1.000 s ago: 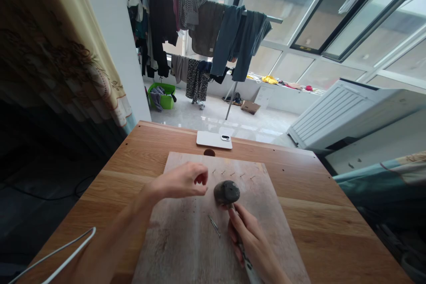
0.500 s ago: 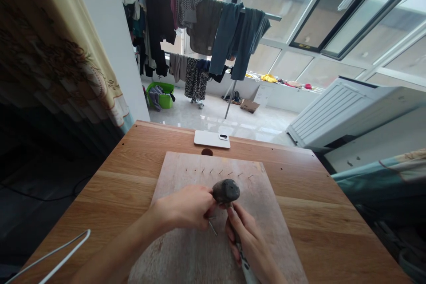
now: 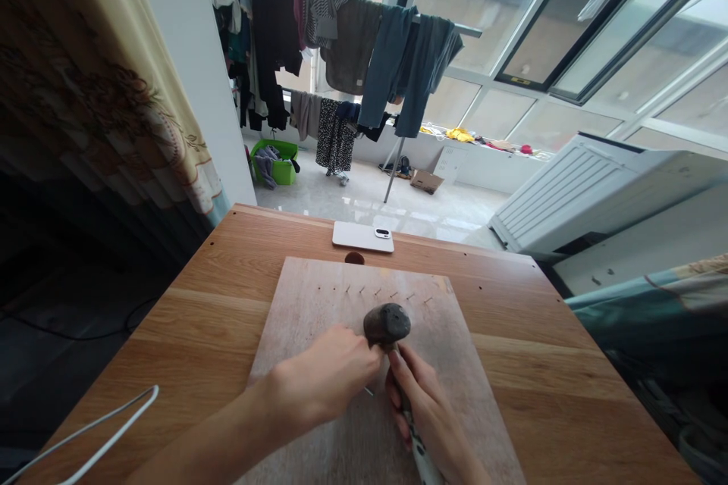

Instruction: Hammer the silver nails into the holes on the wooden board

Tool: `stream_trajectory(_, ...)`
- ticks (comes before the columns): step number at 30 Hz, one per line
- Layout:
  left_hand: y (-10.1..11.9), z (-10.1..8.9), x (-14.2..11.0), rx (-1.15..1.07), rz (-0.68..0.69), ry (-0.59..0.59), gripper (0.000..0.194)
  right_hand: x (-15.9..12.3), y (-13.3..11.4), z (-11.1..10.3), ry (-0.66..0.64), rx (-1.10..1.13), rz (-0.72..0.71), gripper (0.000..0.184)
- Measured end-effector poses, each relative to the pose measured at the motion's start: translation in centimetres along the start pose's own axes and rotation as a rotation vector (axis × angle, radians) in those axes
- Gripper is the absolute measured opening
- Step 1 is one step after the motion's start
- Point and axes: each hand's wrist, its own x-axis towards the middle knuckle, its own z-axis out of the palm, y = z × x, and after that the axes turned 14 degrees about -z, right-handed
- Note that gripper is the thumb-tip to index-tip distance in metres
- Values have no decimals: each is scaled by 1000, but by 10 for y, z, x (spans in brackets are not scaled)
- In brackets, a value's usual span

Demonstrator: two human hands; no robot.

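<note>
My right hand (image 3: pixel 424 409) is wrapped round the handle of a mallet (image 3: pixel 387 323) with a dark, rounded head, held over the pale wooden board (image 3: pixel 318 318). Beside it, my left hand (image 3: pixel 346 364) is closed, its fingertips hidden behind the knuckles and near the mallet's neck. The end of a thin metal nail (image 3: pixel 368 392) pokes out below my left hand; the rest of it is covered. Across the far part of the board runs a row of several small nails (image 3: pixel 393 295) standing up, with two dark dots at the row's left end.
The board lies on a wooden table (image 3: pixel 546 348). Past its far edge are a round hole and a white phone (image 3: pixel 362 236). A white wire loop (image 3: pixel 125 424) rises at the lower left. Beyond the table stand a laundry rack and a green basket (image 3: pixel 274 161).
My left hand has shifted right and slightly down, toward the mallet's neck, and now covers most of the nail. My right hand and the mallet have hardly moved.
</note>
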Motion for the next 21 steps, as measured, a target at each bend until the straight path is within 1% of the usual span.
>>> stream_trajectory(2, -11, -8, -1, -59, -56, -5, 32, 0, -1, 0, -1, 13, -1, 59)
stream_trajectory(4, -28, -18, 0, -160, -104, 17, 34, 1, -2, 0, -4, 25, 8, 60)
stream_trajectory(7, -59, -29, 9, -412, -90, 54, 29, 0, -3, 0, -14, 22, 16, 59)
stream_trajectory(9, -78, -28, 17, -616, -96, 86, 20, 0, -3, 0, -14, 17, 17, 58)
stream_trajectory(11, -93, -23, 24, -739, -159, 160, 15, 0, -3, 0, -11, 17, 16, 57)
stream_trajectory(13, -104, -18, 26, -732, -217, 241, 12, 1, -3, 1, -9, 17, 9, 57)
stream_trajectory(16, -110, -16, 23, -604, -223, 318, 11, 0, -3, 1, -6, 11, 1, 57)
stream_trajectory(19, -108, -19, 20, -487, -207, 348, 12, -1, -3, 1, -4, 4, 8, 56)
stream_trajectory(21, -105, -20, 20, -427, -205, 338, 13, -2, -2, 1, -7, -2, 8, 56)
